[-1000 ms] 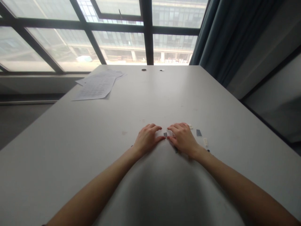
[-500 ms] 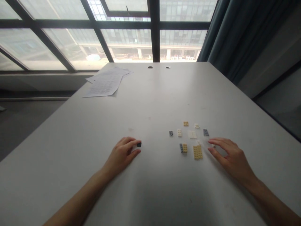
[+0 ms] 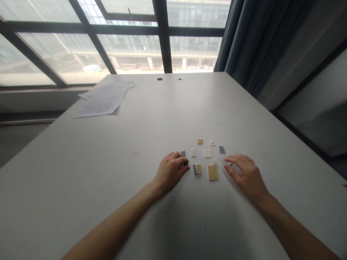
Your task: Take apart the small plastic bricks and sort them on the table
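My left hand (image 3: 171, 168) has its thumb and fingers closed around a small black toy brick (image 3: 185, 163), partly hidden by the fingertips. Just beyond it lies a dark grey studded brick (image 3: 183, 154). To its right sits a pair of studded plates side by side, one grey (image 3: 194, 169) and one tan (image 3: 198, 169). My right hand (image 3: 245, 173) rests on the table with thumb and fingers apart. A tiny white piece (image 3: 230, 164) shows between them, apparently not gripped. Left of this hand is a larger tan studded block (image 3: 213, 172).
Farther back lie a tan plate (image 3: 200, 141), a white studded brick (image 3: 192, 152), a flat cream piece (image 3: 207, 153), small white pieces (image 3: 212, 143) and a grey piece (image 3: 222, 149). Printed papers (image 3: 103, 99) lie at the table's far left, before the window.
My left hand has carried the black brick rightward, close to the other bricks. My right hand stays at its spot beside the bricks. The whole view has shifted as the head turned right.
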`<state>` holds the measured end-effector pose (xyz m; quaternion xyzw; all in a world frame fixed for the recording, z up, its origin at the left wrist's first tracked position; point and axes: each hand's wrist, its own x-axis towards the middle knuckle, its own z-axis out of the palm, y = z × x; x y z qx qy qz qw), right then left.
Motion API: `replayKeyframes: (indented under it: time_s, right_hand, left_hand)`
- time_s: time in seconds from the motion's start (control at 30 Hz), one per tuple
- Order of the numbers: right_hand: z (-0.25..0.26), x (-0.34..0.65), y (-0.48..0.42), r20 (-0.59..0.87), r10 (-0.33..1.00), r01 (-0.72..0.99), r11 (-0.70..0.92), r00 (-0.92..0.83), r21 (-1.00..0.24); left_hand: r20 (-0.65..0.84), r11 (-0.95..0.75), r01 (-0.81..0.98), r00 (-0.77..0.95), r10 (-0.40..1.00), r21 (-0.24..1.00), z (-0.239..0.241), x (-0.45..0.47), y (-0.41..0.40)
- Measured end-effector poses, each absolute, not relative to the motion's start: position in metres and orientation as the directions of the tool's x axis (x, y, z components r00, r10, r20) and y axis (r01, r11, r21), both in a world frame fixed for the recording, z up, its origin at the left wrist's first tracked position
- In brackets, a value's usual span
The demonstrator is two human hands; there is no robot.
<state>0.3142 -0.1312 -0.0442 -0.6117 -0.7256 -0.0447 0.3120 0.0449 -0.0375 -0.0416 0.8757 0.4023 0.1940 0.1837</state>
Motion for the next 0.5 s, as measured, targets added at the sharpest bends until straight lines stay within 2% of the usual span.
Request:
replayKeyframes:
  time_s: [0.17, 0.3, 0.5]
  right_hand:
    - [-0.047, 0.311, -0.127, 0.541, 0.825, 0.923, 0.321, -0.162, -0.214]
    - [-0.046, 0.300, -0.125, 0.506, 0.818, 0.899, 0.405, -0.274, -0.167]
    - [-0.048, 0.294, -0.124, 0.425, 0.864, 0.916, 0.367, -0.271, -0.161]
  left_hand:
    - [0.229, -0.605, 0.624, 0.578, 0.783, 0.494, -0.048, 0.041, -0.036]
    - [0.254, -0.618, 0.614, 0.578, 0.775, 0.490, -0.052, 0.038, -0.038]
    - [0.275, -0.639, 0.606, 0.588, 0.761, 0.473, -0.050, 0.038, -0.039]
